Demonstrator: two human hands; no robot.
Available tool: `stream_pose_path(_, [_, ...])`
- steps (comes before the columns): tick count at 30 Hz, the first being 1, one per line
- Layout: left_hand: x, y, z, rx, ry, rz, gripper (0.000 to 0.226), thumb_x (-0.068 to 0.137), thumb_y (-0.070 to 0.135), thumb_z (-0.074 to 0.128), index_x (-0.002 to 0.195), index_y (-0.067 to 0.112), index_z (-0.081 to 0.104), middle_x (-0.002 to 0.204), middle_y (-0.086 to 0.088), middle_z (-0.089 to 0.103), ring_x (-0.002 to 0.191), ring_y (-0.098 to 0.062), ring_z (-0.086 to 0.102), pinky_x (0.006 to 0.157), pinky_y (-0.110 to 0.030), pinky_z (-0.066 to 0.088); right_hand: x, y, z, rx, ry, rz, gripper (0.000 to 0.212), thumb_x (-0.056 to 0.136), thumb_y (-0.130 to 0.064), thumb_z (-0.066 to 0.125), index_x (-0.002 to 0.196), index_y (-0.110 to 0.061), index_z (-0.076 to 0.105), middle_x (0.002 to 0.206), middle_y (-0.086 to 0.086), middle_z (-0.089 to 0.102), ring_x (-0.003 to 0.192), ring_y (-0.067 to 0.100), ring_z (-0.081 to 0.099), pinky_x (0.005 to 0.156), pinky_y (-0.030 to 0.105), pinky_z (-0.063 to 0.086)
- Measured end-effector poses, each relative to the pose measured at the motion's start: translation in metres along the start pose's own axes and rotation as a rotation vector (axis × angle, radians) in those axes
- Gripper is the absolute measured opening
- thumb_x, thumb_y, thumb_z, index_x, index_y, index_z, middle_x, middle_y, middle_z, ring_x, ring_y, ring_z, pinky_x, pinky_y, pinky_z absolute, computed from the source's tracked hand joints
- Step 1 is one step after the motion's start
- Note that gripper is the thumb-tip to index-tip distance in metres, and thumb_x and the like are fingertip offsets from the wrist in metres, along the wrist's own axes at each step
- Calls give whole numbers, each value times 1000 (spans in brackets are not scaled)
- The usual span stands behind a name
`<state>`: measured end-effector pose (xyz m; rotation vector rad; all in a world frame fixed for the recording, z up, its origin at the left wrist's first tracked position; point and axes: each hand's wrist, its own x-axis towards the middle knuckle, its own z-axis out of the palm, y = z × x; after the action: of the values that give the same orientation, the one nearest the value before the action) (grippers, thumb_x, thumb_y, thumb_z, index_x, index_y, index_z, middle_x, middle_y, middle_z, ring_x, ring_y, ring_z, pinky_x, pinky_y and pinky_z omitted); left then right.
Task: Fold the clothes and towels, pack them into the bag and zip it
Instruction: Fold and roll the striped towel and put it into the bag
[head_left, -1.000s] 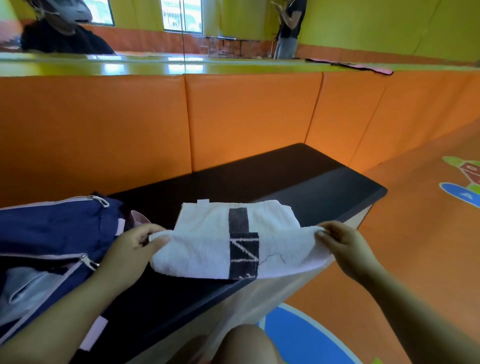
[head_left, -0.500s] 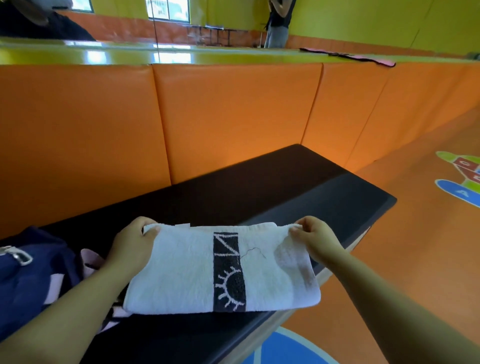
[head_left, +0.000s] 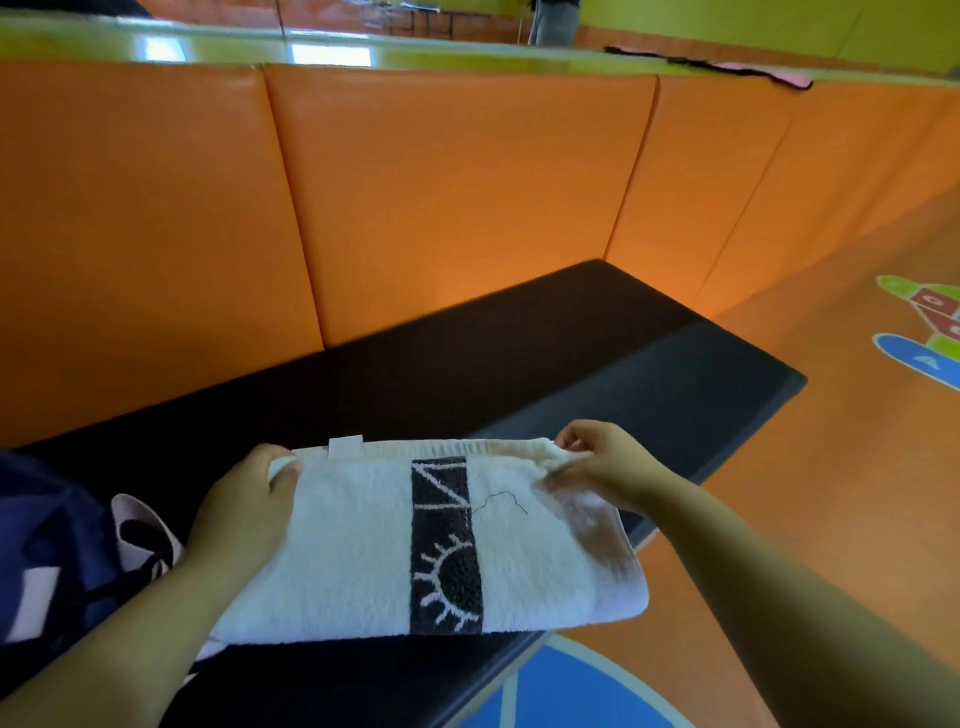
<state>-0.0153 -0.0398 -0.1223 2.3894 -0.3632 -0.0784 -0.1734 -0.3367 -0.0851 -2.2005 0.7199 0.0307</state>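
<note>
A white towel (head_left: 358, 551) with a black band and a sun pattern lies folded on the black bench (head_left: 597, 364), its near edge at the bench's front. My left hand (head_left: 249, 504) grips the towel's far left corner, thumb on top. My right hand (head_left: 597, 462) pinches the far right corner between fingers and thumb. At the left edge of the view the navy bag (head_left: 47, 545) with pink trim lies on the bench, mostly cut off; its opening is out of sight.
Orange padded wall panels (head_left: 441, 208) rise right behind the bench. The bench ends at the right (head_left: 789, 379), with orange floor and painted floor markings (head_left: 924, 332) beyond. A dark strip of cloth (head_left: 711, 67) lies on the green ledge above the padding.
The near half of the towel was brought up and over onto the far half. Both hands moved from its near corners to its far edge. The view turned right, so less of the bag shows.
</note>
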Motion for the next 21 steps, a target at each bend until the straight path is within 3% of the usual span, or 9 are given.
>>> stream_pose_path(3, [-1,0,-1,-5,-4,6,23,96,25,46,113,12,57,103,-9,61,87,-23,51,75,-33,38,-1,0,0,30,27,-10,34,64,-12,81,84,-19,55,86,1,64,74,18,60,62,32,47])
stream_pose_path(8, [-2,1,-2,-6,-5,9,25,96,24,46,114,10,56,106,-12,62,87,-22,49,76,-33,39,-7,4,0,64,271,-9,50,69,-13,81,109,-22,52,93,-3,52,76,12,54,53,16,38])
stream_pose_path(11, [-2,4,-3,-56,-10,-19,27,94,27,51,116,11,55,108,-8,60,91,-19,49,78,-33,38,-9,7,2,-126,321,-41,49,78,-19,76,120,-24,52,116,-1,41,106,17,43,78,16,38])
stream_pose_path(14, [-3,5,-6,-140,-27,-74,31,89,26,60,117,12,56,106,-2,59,94,-19,52,76,-33,39,-12,12,7,-227,208,-29,52,76,-32,76,122,-23,54,115,-4,41,111,16,42,91,28,41])
stream_pose_path(17, [-2,5,-11,-232,-59,-111,25,84,11,60,110,12,59,101,-4,62,88,-21,57,63,-30,40,-14,15,12,-209,180,50,51,74,-37,76,118,-20,56,110,-1,54,95,16,54,76,25,47])
stream_pose_path(21, [-5,7,-17,-325,-38,-97,15,85,6,60,99,11,60,92,-4,62,86,-23,57,61,-28,41,-15,12,7,-134,218,54,22,75,-30,76,84,-14,63,81,1,63,69,14,59,54,23,47])
